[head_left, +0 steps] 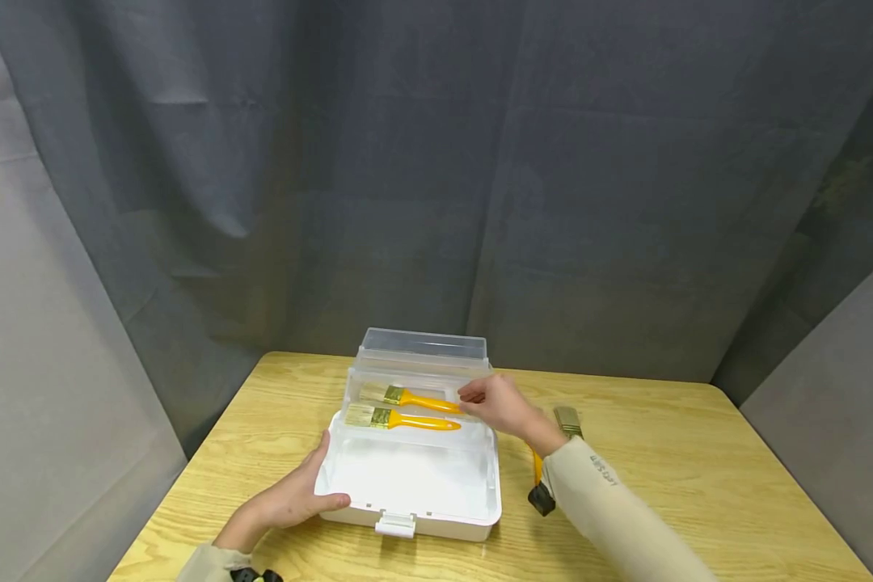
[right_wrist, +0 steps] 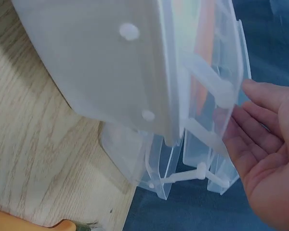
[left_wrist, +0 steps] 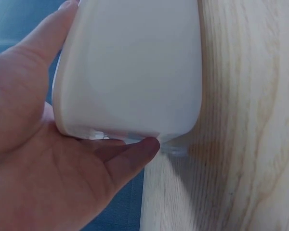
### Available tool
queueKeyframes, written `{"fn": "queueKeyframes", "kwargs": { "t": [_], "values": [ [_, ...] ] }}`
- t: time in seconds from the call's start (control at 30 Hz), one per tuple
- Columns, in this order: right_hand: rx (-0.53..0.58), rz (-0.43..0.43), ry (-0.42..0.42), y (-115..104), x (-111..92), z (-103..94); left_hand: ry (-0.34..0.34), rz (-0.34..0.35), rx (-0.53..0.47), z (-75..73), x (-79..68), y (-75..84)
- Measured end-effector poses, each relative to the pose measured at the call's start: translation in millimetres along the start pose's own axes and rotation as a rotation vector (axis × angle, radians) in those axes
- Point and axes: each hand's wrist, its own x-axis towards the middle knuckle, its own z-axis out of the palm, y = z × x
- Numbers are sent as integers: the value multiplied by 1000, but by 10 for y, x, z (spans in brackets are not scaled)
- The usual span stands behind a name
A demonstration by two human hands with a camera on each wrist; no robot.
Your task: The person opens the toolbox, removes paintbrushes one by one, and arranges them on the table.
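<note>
While the left hand (head_left: 291,495) grips the left end of the white toolbox (head_left: 451,527), its thumb lies at the front rim and its fingers reach round the far side, clamped on that end wall with the thumb set well apart from them. The right hand (head_left: 502,402) hovers at the right side of the raised clear trays (head_left: 422,364), just beside the handle end of the rear paintbrush (head_left: 407,398); its fingers are loosely bent, thumb and fingertips apart in the right wrist view with nothing visible between them, though whether a fingertip touches the tray wall cannot be told. The rear paintbrush and the front paintbrush (head_left: 400,419) lie in the trays, roughly parallel, yellow handles pointing right and pale bristles left. The toolbox stands open on the wood-grain table (head_left: 662,453), its white latch (head_left: 395,525) at the front and its lower compartment facing up. To its right, partly hidden by the right forearm, brush bristles (head_left: 567,417) and a yellow handle (head_left: 537,466) show on the tabletop; whether they belong to one brush is unclear. A dark grey curtain (head_left: 589,202) hangs behind the table.
</note>
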Motion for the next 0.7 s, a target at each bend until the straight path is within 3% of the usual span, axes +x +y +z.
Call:
{"fn": "queueKeyframes", "kwargs": {
  "t": [0.37,0.7],
  "values": [
    [-137,-124,11,-7,70,154,6,51,-9,2,22,-52],
    [-269,-142,19,-52,80,265,-12,-1,-4,3,5,-22]
  ]
}}
